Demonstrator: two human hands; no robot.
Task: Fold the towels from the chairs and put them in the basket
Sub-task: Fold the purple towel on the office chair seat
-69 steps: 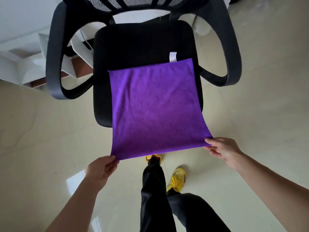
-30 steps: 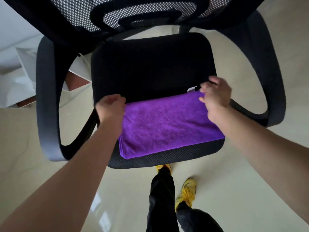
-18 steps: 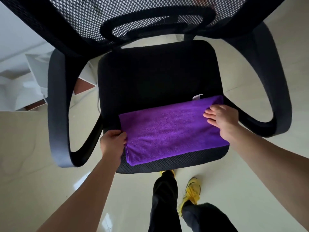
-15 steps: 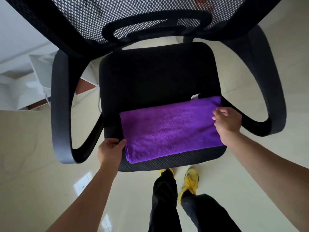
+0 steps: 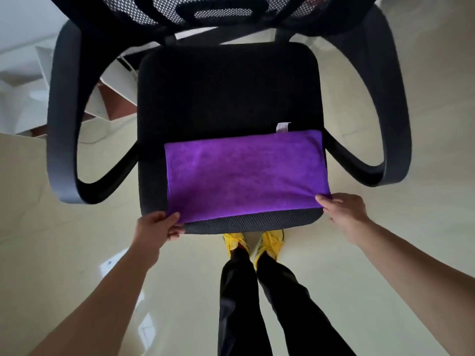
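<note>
The black chair [image 5: 226, 93] is the biggest thing here; it stands on the pale floor [image 5: 77, 253] with its 2 arm rests out to the sides; the purple towel [image 5: 244, 173] lies flat on the front part of the seat, looks folded in half once, and reaches almost to the seat's front edge; no basket is in view.

The left hand [image 5: 156, 228] is at the towel's near left corner; its fingers [image 5: 174, 216] pinch that corner, thumb on top; the right hand [image 5: 344, 211] is at the near right corner, and its fingers [image 5: 325, 201] close on that corner too, though the thumb is hidden; a small white tag [image 5: 282, 126] sticks out at the far right corner.

I think the step now is the next fold; to do it well, both hands should lift at the same time and to the same height, so the cloth does not twist; the near edge should land right on the far edge, with corners on corners; the soft cloth can slide on the seat, so move slowly and press it flat after; tucking the tag inside would look neat; I would say 1 or 2 more folds are needed before it goes to the basket.
</note>
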